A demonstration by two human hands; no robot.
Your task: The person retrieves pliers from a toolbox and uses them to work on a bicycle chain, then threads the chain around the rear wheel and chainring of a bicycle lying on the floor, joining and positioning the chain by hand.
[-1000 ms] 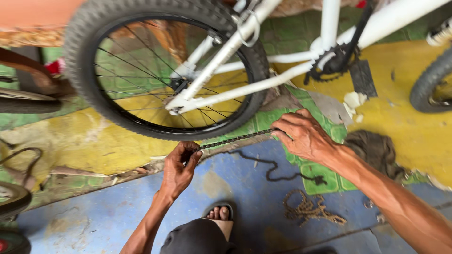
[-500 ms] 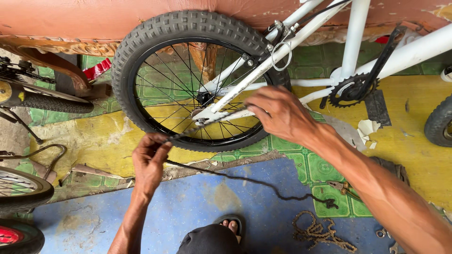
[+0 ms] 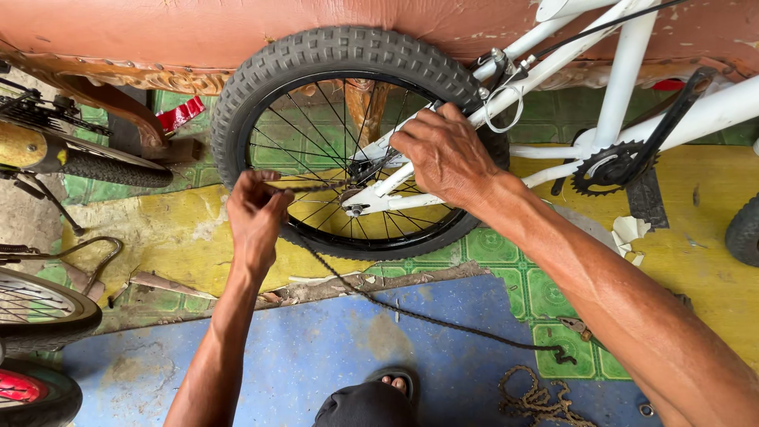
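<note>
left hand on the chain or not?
Touching. The head view shows the left hand pinching the bicycle chain, which trails from its fingers down across the floor.

The left hand (image 3: 254,217) pinches a black bicycle chain (image 3: 411,315) that trails down across the blue floor (image 3: 316,356). The right hand (image 3: 447,154) rests on the white frame (image 3: 553,67) over the knobby rear wheel (image 3: 348,55), near the chainring (image 3: 613,168).

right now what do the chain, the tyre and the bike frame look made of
Chain: dark, dull metal links, probably greasy steel. Tyre: matt black rubber, knobbly tread. Bike frame: white-painted tubes, likely metal; which kind is unclear.
</note>
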